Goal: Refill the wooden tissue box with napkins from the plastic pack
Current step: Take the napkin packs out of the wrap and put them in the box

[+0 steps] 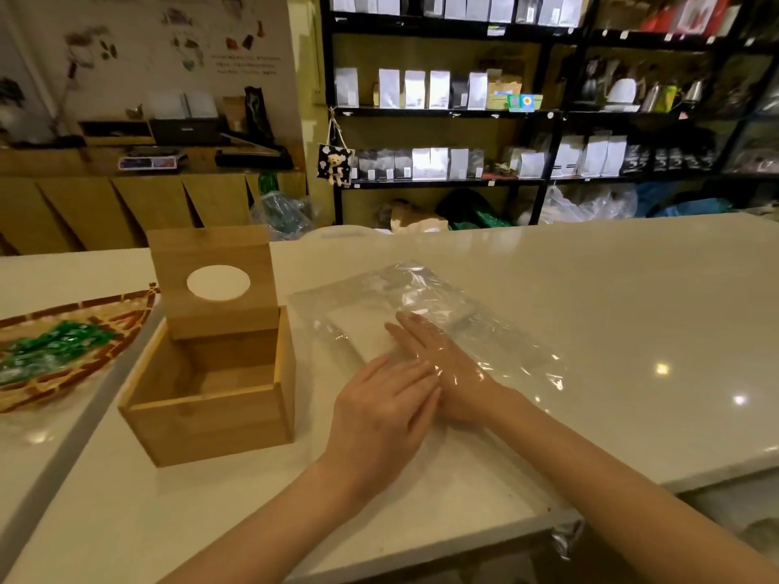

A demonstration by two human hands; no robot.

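Note:
The wooden tissue box [210, 419] stands on the white counter, left of centre. Its lid [215, 284], with an oval hole, is tipped up at the back, and the inside shows bare wood. To its right lies the clear plastic pack [476, 326], with a white stack of napkins [358, 330] inside. My right hand [442, 364] is inside the pack under the film, fingers straight, fingertips at the napkins. My left hand [383, 419] lies flat on the pack's near end, its fingers over the right hand.
A woven basket [84, 373] with green wrapped items sits at the far left on a lower surface. The counter's [590, 309] front edge runs close below my forearms, and a bit of film hangs over it. Black shelves of bags stand behind.

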